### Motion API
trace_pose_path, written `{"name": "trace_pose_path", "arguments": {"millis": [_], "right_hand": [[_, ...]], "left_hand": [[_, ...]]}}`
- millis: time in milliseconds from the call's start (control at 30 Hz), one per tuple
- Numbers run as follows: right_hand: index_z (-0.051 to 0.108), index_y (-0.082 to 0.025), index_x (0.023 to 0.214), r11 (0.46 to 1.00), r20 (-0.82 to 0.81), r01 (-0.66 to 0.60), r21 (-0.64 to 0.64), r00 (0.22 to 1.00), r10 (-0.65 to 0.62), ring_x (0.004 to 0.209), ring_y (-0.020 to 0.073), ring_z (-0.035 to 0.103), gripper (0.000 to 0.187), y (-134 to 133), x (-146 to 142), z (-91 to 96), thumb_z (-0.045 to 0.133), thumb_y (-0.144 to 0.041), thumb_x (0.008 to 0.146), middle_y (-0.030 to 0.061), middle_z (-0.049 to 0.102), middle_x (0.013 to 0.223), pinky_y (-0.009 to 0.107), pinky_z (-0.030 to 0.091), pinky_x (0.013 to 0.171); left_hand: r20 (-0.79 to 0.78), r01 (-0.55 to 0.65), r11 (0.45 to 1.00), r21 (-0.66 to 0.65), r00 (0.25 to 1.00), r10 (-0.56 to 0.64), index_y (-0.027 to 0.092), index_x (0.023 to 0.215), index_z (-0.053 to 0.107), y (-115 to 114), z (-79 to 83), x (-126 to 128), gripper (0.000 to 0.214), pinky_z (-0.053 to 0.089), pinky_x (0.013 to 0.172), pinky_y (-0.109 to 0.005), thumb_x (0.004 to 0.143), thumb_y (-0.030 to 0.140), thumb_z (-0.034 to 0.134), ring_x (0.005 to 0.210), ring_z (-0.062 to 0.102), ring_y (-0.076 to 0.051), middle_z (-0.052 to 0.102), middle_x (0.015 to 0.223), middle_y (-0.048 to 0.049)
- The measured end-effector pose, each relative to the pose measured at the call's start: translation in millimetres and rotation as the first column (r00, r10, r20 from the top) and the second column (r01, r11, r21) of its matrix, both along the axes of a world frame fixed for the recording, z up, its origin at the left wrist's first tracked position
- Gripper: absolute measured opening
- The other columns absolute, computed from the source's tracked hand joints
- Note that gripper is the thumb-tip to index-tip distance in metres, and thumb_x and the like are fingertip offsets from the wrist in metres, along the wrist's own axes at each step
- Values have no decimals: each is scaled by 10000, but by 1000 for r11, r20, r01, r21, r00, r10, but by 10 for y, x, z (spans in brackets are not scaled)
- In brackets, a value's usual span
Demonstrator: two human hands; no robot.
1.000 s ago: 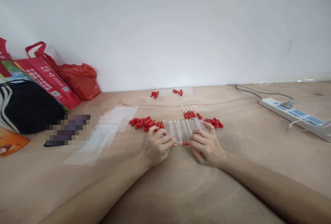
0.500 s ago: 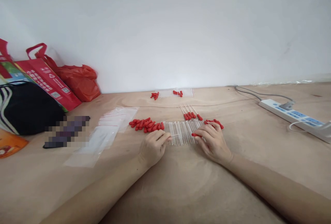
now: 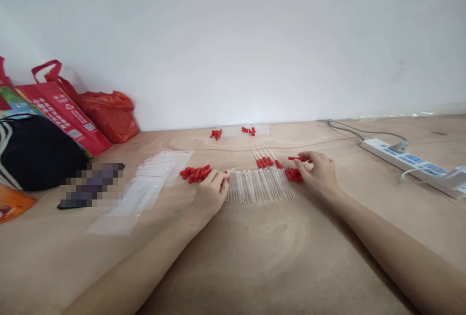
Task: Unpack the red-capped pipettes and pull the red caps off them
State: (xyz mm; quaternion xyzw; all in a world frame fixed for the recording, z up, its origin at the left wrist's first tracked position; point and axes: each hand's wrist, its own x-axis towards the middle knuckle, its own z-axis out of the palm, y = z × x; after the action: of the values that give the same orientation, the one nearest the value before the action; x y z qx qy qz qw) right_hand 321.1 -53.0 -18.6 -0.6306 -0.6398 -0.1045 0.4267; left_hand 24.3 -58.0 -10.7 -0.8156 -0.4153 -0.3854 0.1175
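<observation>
My right hand point(image 3: 319, 172) pinches a red rubber dropper bulb point(image 3: 295, 158) between thumb and fingers, just above a small heap of red bulbs point(image 3: 292, 174). My left hand point(image 3: 211, 189) rests with fingers closed at the left end of a row of thin clear glass dropper tubes point(image 3: 258, 185). What its fingertips hold, if anything, is hidden. A larger heap of red bulbs point(image 3: 195, 173) lies just left of those fingers. Behind the row, several droppers with red bulbs fitted point(image 3: 265, 162) lie side by side, tips pointing away.
Clear zip bags point(image 3: 145, 186) lie on the left beside a dark pixelated item point(image 3: 92, 186). A filled bag with red pieces point(image 3: 233, 131) sits near the wall. Shopping bags point(image 3: 67, 118) stand far left; a white power strip point(image 3: 411, 162) with a cable is at right.
My right hand has moved up and right, away from the tubes, with the red bulb. My left hand has shifted slightly left to the row's end; the tube it held no longer shows.
</observation>
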Motion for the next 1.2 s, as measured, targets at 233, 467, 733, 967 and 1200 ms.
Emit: {"name": "trace_pose_path", "arguments": {"millis": [233,467,733,967,1200], "right_hand": [[621,-208,799,993,-28,-15,-114,1000,12,783,212,533,244,22,39,-1,492,-405,733,39,651,782,371,295,746],[645,-219,821,978,-14,1,-209,1000,-4,804,225,538,272,16,16,7,465,-403,736,37,659,782,414,294,783],[645,-224,779,975,-72,32,-219,996,-49,806,212,554,265,-5,60,94,481,-424,718,25,660,781,401,304,803],[647,-231,735,922,-123,35,-385,988,-88,717,199,571,267,-21,133,127,490,-444,699,15,658,706,334,341,699],[645,-229,707,933,-86,79,-352,990,-116,727,207,565,327,-36,124,132,431,-473,747,29,653,722,328,334,676]], "left_hand": [[-36,112,994,-4,993,-113,148,762,566,-21,-26,25,175,481,631,-221,772,78,407,689,568,-121,560,728,-30],[-23,219,968,-123,974,-224,134,856,584,-132,2,90,138,501,645,-244,769,209,505,682,572,-125,583,853,-67],[5,244,950,-196,969,-248,105,916,599,-183,51,87,285,525,642,-257,732,321,571,678,584,-136,586,916,-107],[35,250,945,-212,968,-248,114,919,595,-179,26,80,271,533,592,-241,743,315,559,758,586,-159,584,913,-106],[-10,258,944,-203,964,-266,129,993,580,-179,63,25,395,499,766,-368,670,352,625,875,552,-221,580,942,-111]]}}
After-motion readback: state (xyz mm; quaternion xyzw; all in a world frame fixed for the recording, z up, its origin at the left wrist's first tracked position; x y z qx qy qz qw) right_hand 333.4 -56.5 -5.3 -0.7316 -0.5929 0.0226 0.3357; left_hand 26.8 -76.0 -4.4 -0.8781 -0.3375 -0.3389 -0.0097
